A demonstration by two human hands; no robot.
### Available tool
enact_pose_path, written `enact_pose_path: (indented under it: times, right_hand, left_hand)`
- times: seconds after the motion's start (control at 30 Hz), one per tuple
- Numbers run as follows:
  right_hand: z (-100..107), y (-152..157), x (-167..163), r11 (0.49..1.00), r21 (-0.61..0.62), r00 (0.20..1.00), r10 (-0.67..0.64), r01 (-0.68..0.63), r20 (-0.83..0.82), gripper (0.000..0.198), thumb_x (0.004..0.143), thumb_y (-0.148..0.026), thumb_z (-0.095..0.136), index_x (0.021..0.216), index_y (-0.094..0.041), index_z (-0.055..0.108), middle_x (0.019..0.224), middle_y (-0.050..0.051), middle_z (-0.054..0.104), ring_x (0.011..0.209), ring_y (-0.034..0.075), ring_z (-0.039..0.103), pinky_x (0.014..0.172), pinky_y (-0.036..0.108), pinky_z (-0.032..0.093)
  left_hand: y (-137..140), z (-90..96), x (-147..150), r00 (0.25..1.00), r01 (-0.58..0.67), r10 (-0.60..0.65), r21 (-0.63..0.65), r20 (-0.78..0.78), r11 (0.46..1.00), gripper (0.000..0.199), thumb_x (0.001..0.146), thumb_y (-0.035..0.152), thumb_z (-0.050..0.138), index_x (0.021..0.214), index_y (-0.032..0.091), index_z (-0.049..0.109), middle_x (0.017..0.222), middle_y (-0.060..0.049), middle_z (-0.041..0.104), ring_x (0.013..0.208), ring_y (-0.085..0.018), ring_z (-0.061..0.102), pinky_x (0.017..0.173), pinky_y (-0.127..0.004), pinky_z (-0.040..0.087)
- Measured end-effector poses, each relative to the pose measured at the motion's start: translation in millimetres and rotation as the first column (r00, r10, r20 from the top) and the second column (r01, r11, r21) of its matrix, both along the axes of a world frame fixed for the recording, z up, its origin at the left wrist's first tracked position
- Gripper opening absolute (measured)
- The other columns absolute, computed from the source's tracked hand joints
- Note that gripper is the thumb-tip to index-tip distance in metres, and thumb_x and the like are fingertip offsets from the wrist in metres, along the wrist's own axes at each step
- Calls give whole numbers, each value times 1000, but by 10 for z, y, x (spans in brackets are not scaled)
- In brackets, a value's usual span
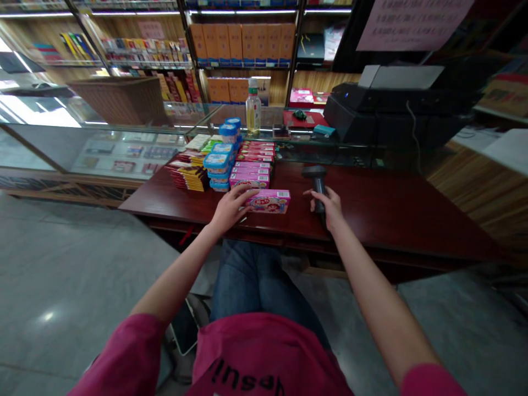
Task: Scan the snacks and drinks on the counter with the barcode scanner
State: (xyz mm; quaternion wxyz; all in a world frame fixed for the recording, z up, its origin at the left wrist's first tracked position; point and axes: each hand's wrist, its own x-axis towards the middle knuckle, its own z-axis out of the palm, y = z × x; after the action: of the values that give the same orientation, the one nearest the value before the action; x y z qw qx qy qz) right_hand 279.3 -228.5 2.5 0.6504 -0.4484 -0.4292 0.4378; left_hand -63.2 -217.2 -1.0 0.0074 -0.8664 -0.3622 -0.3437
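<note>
My left hand (237, 204) grips the left end of a pink snack box (270, 202) at the front of the dark wooden table. Its barcode shows on the top side, near the right end. In my right hand (331, 207) is a black handheld barcode scanner (315, 179), held upright by its handle with the head above my fingers. Just behind the held box, more pink boxes (251, 175) lie in rows, with red boxes (256, 149) farther back. Left of them stand stacked blue-lidded tubs (218, 160), then piles of yellow and dark red packets (192, 177).
A glass display counter (136, 135) borders the table behind and to the left. On it are a bottle (253, 110) and a wicker basket (119, 99). A black printer-like machine (396, 110) stands at the back right. Stocked shelves line the wall.
</note>
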Motion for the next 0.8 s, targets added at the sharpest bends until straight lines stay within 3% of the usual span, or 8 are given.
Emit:
enact_pose_path:
  times: [0.13, 0.27, 0.53, 0.8]
  right_hand:
    - [-14, 63, -56, 998, -1, 998, 56, -56, -35, 33, 67, -37, 87, 88, -22, 67, 88, 2, 83, 47, 9, 55, 41, 23, 48]
    - [-95, 107, -22, 999, -14, 996, 41, -42, -78, 29, 67, -38, 84, 82, -22, 66, 88, 3, 82, 47, 9, 53, 42, 23, 48]
    - [-146, 102, -43, 998, -28, 999, 47, -48, -27, 34, 66, -39, 85, 85, -22, 63, 82, 2, 82, 46, 9, 53, 40, 22, 46]
    - [-131, 47, -48, 998, -22, 998, 57, -57, 16, 34, 69, -40, 85, 87, -22, 63, 83, 2, 82, 47, 10, 53, 42, 24, 46]
  left_hand:
    - [18, 7, -264, 961, -272, 274, 73, -20, 959, 48, 98, 34, 73, 146, 36, 69, 161, -11, 50, 153, -37, 41, 130, -59, 32]
    - [73, -21, -332, 904, -426, 426, 80, 15, 901, 48, 96, 34, 75, 143, 38, 71, 167, -9, 43, 156, -39, 33, 132, -58, 26]
    - [4, -17, -183, 912, -410, 409, 99, 30, 907, 69, 94, 45, 77, 158, 30, 57, 170, -15, 39, 157, -41, 32, 131, -58, 24]
    - [12, 14, 511, 956, -284, 289, 108, -42, 953, 50, 105, 37, 60, 156, 36, 59, 160, -9, 59, 153, -33, 47, 124, -49, 29]
